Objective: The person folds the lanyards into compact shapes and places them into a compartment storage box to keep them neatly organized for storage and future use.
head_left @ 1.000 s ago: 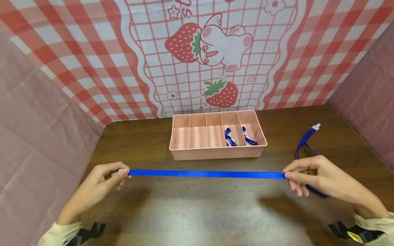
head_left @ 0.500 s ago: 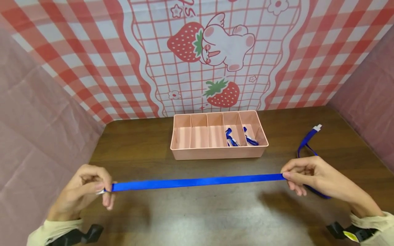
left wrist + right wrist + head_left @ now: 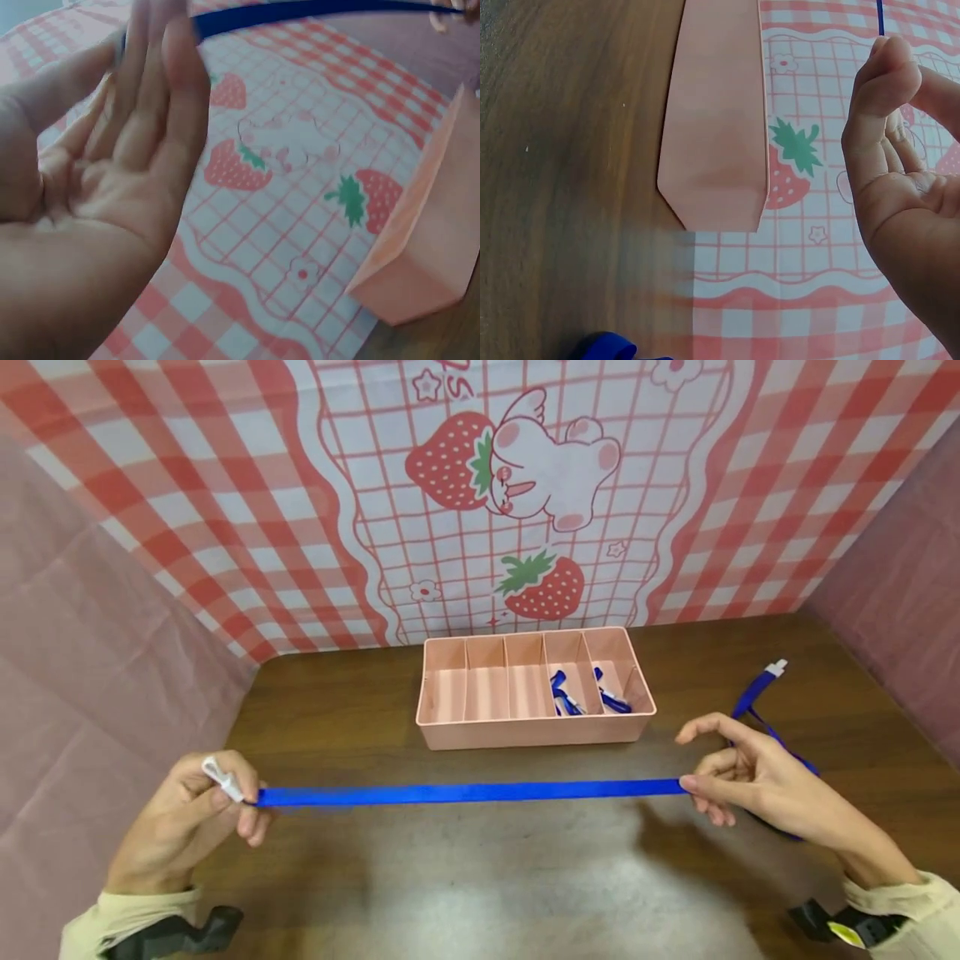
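1. Reference: pink box (image 3: 536, 735), five compartments in a row, standing on the table (image 3: 480, 877) against the patterned cloth (image 3: 652, 460).
2. Blue strap (image 3: 468, 793): in front of the box, lifted off the table, drawn out nearly level and running roughly parallel to the box's long side.
3. Left hand (image 3: 180, 814), front-left of the box: thumb and fingers closed in a pinch on the strap's end, beside its white clip (image 3: 223, 780).
4. Right hand (image 3: 757, 785), front-right of the box: thumb and another finger pinch the strap; the index finger is lifted away.
5. Progress, by judgement: work on two items looks done, a blue bundle (image 3: 567, 703) lying in the box's fourth compartment from the left and a second bundle (image 3: 617, 703) in the fifth. The held strap remains outside, apparently in mid-handling. A loose strap (image 3: 753, 696) lies right of the box; whether it joins the held length cannot be told behind the hand.
6. Materials: strap flat, narrow, slightly shiny, ribbon-like; clip apparently plastic. Box smooth, thin-walled, corners rounded. Table wood-grained; cloth checked, strawberry-printed.
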Tool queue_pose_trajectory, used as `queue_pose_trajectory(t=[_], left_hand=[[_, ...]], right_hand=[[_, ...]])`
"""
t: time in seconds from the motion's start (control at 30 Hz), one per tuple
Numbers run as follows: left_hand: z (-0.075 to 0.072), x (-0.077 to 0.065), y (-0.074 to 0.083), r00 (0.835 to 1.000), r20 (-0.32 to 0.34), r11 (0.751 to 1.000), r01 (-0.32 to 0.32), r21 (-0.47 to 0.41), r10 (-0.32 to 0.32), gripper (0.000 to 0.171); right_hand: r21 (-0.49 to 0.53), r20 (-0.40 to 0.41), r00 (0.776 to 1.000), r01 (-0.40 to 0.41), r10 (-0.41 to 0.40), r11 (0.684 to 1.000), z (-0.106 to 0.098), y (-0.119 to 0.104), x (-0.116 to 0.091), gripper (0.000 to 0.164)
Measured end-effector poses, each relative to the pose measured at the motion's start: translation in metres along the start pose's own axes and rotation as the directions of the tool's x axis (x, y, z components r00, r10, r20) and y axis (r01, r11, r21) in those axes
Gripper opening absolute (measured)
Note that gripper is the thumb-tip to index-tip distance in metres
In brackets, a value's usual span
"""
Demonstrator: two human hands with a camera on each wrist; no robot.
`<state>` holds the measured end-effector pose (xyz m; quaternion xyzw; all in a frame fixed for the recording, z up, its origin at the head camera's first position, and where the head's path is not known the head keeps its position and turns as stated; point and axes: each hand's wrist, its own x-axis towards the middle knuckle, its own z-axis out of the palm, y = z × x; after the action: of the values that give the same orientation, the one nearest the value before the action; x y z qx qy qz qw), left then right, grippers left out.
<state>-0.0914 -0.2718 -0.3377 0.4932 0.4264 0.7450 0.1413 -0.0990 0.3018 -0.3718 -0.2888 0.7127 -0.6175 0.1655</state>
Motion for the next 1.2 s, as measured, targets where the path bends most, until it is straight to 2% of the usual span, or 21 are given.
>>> queue_pose_trajectory(t=[0.1, 0.2, 0.3, 0.4, 0.5, 0.57, 0.73, 0.87, 1.0, 1.1, 1.2], left_hand=[[0.000, 0.003, -0.004, 0.996, -0.074, 0.999, -0.054, 0.002, 0.054, 0.028], [0.001, 0.002, -0.005, 0.990, -0.108, 0.996, -0.088, -0.012, 0.086, 0.029], [0.003, 0.004, -0.007, 0.989, -0.086, 0.988, -0.131, -0.079, 0.124, 0.029], [0.012, 0.012, -0.006, 0.983, -0.064, 0.973, -0.181, -0.140, 0.174, 0.029], [0.020, 0.020, -0.004, 0.975, -0.051, 0.966, -0.220, -0.136, 0.215, 0.026], [0.022, 0.023, -0.001, 0.975, -0.035, 0.971, -0.222, -0.086, 0.219, 0.025], [0.022, 0.026, 0.002, 0.982, 0.019, 0.982, -0.188, 0.017, 0.187, 0.023], [0.026, 0.031, 0.002, 0.989, 0.018, 0.988, -0.147, 0.048, 0.146, 0.022], [0.032, 0.042, -0.002, 0.992, 0.038, 0.988, -0.122, 0.098, 0.119, 0.020], [0.037, 0.053, -0.006, 0.995, 0.071, 0.983, -0.087, 0.163, 0.076, 0.019], [0.044, 0.066, -0.013, 0.996, 0.092, 0.971, -0.028, 0.239, 0.006, 0.018]], right_hand=[[0.000, -0.011, 1.000, -0.007, 0.007, 1.000, 0.002, -0.001, -0.001, 0.037], [-0.002, -0.005, 1.000, 0.008, -0.008, 1.000, 0.003, -0.004, 0.000, 0.036], [-0.017, -0.001, 0.999, 0.036, -0.036, 0.999, 0.005, -0.008, 0.001, 0.036], [-0.048, -0.015, 0.999, 0.052, -0.052, 0.998, 0.007, -0.018, -0.004, 0.037], [-0.082, -0.042, 0.996, 0.072, -0.076, 0.994, 0.011, -0.032, -0.014, 0.039], [-0.117, -0.059, 0.994, 0.089, -0.097, 0.989, 0.012, -0.041, -0.020, 0.041], [-0.171, -0.054, 0.991, 0.111, -0.122, 0.979, 0.013, -0.053, -0.024, 0.043], [-0.211, -0.027, 0.992, 0.114, -0.122, 0.971, 0.017, -0.059, -0.018, 0.043], [-0.221, 0.011, 0.987, 0.160, -0.162, 0.962, 0.028, -0.065, -0.007, 0.040], [-0.240, 0.042, 0.987, 0.160, -0.154, 0.957, 0.038, -0.071, 0.003, 0.036], [-0.265, 0.080, 0.992, 0.119, -0.101, 0.957, 0.048, -0.076, 0.015, 0.033]])
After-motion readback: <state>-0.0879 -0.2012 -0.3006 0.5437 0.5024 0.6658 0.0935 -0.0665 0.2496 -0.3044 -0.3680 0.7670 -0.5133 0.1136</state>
